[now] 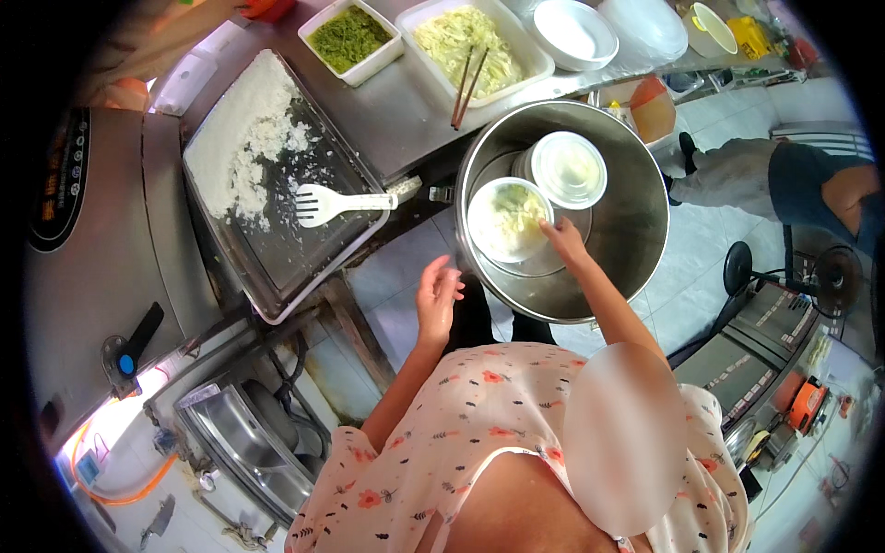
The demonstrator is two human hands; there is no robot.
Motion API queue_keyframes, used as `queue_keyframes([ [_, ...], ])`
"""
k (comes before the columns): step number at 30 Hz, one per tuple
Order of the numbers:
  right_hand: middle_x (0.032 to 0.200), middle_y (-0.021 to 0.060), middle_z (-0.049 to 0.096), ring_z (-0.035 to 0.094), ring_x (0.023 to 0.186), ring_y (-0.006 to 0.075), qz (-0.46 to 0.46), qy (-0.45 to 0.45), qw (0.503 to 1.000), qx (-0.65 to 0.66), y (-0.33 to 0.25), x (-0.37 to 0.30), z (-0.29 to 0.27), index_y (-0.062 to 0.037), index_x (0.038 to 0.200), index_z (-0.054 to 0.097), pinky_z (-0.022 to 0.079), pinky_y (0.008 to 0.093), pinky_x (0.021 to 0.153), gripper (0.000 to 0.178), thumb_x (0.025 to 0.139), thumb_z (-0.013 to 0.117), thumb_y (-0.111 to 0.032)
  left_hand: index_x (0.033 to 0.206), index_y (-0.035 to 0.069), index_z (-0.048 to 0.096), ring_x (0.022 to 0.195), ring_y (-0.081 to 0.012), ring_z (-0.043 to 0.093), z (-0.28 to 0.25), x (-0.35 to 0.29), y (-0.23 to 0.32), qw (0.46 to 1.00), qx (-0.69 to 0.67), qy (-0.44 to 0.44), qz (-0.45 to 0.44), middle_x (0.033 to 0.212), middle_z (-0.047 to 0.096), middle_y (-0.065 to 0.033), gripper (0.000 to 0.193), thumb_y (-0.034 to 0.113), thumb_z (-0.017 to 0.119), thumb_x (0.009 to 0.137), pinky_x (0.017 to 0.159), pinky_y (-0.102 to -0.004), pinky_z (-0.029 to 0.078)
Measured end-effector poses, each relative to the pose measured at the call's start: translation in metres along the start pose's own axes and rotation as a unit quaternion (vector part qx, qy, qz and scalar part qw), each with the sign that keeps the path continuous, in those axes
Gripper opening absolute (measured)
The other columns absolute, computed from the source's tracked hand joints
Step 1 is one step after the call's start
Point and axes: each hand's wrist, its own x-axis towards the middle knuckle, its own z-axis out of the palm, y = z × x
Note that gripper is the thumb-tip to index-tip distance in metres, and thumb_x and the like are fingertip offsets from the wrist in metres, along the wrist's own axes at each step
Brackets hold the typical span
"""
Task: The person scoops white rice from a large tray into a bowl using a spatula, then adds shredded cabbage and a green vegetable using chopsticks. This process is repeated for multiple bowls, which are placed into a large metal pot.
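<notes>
A large steel pot [636,249] stands in front of me. Inside it, a round plastic tub [493,241] with pale shredded vegetable shows near the left wall. My right hand [566,243] reaches in over the pot's near side, its fingers closed on the tub's right edge. Beside that tub, farther back, a stack of round tubs [569,170] rises with a clear lid on top. Outside the pot, to its lower left, my left hand [440,297] hangs in the air with fingers apart and nothing in it.
A black tray [332,161] of white crumbly food holds a white slotted spatula [323,205]. Behind are a tub of chopped greens [350,39], shredded vegetable [461,44] with chopsticks [470,88], and white lids [576,35]. Another person [784,184] is at the right.
</notes>
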Motion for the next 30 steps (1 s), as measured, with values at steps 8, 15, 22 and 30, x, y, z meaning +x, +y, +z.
queue_keyframes([
  [8,0.062,0.0030,0.053,0.049,0.054,0.0096,-0.115,0.041,0.980,0.156,-0.046,-0.079,-0.018,0.0016,0.089,0.057,0.040,0.0235,0.051,0.022,0.087,0.052,-0.020,0.119,0.002,0.045,0.078,-0.0121,0.053,-0.023,0.021,0.020,1.000,0.024,-0.015,-0.005,0.095,0.055,-0.0079,0.032,0.013,0.048,0.089,0.065,-0.0244,0.045],
  [15,0.055,0.0008,0.048,0.045,0.051,0.0088,-0.114,-0.101,0.985,0.086,-0.094,-0.137,0.008,-0.0003,0.075,0.061,0.037,0.0245,0.049,0.041,0.093,0.040,-0.030,0.117,0.002,0.047,0.074,-0.0110,0.054,-0.022,0.000,0.004,1.000,0.003,-0.025,0.001,0.092,0.057,-0.0068,0.032,0.016,0.050,0.089,0.063,-0.0231,0.045],
  [22,0.062,0.0033,0.054,0.050,0.056,0.0097,-0.199,-0.099,0.973,0.061,-0.074,-0.167,0.014,0.0004,0.084,0.062,0.041,0.0247,0.055,0.030,0.090,0.047,-0.025,0.116,0.003,0.048,0.071,-0.0104,0.053,-0.035,-0.048,-0.012,0.998,0.035,-0.016,0.040,0.090,0.057,-0.0050,0.030,0.015,0.051,0.088,0.060,-0.0229,0.045],
  [30,0.057,-0.0002,0.050,0.046,0.051,0.0064,-0.170,-0.060,0.974,0.138,-0.048,-0.193,-0.002,-0.0021,0.082,0.063,0.037,0.0213,0.048,0.023,0.089,0.051,-0.021,0.114,0.004,0.050,0.071,-0.0106,0.055,-0.041,-0.072,-0.003,0.997,0.029,-0.004,0.064,0.086,0.056,-0.0047,0.030,0.014,0.053,0.086,0.057,-0.0230,0.046],
])
